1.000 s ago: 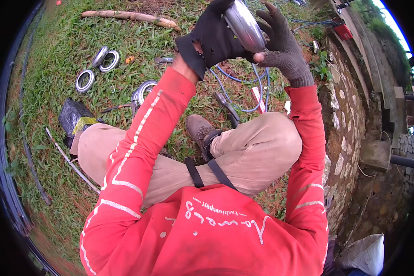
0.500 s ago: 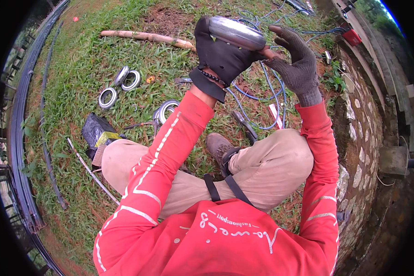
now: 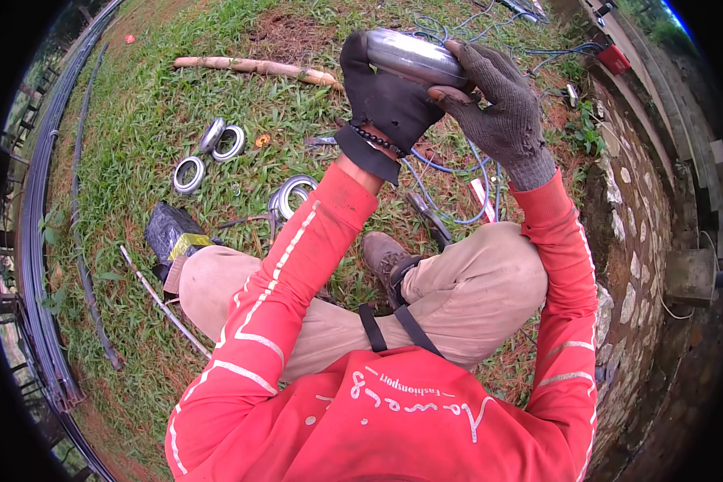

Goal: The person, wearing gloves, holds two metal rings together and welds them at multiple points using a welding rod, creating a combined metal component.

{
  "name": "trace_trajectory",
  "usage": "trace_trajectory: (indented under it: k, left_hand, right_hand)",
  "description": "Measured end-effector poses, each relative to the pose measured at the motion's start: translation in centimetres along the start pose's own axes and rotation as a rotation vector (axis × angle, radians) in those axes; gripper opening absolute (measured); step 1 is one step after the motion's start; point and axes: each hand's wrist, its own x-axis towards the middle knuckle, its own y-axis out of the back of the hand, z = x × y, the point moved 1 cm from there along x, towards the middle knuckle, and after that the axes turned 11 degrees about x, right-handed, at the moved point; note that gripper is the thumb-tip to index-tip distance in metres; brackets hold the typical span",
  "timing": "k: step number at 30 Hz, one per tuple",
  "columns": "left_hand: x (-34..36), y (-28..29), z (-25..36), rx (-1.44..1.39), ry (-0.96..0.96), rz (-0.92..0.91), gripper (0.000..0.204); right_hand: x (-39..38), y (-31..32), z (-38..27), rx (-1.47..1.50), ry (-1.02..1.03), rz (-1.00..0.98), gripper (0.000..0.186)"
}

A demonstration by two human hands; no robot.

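The left hand [image 3: 390,104] had its grip curled under the silver ring [image 3: 414,55], apparently bearing its weight above the grass [image 3: 281,112]; the right hand's [image 3: 502,108] grip pinched its right end, probably for steadiness.

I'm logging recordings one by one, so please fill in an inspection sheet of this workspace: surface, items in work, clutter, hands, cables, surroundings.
Surface: grass with bare brown patches.
Items in work: thick silver ring held up; three silver rings in a group on the grass, more near the left sleeve.
Clutter: wooden pole, black-wrapped bundle, pale rod.
Hands: left hand, black glove, and right hand, grey glove, both on the held ring.
Cables: blue cable or hose, looped.
Surroundings: stone wall right; dark rods left.
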Motion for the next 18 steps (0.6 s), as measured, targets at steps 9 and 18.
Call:
trace_trajectory:
  k: [9, 18]
  left_hand:
    - [-0.14, 0.39, 0.11, 0.018, -0.019, -0.048, 0.094]
    - [-0.52, 0.35, 0.08, 0.122, -0.038, 0.109, 0.093]
  right_hand:
    - [0.12, 0.02, -0.34, -0.044, 0.068, 0.003, 0.063]
    - [-0.32, 0.04, -0.15, -0.087, 0.078, -0.005, 0.060]
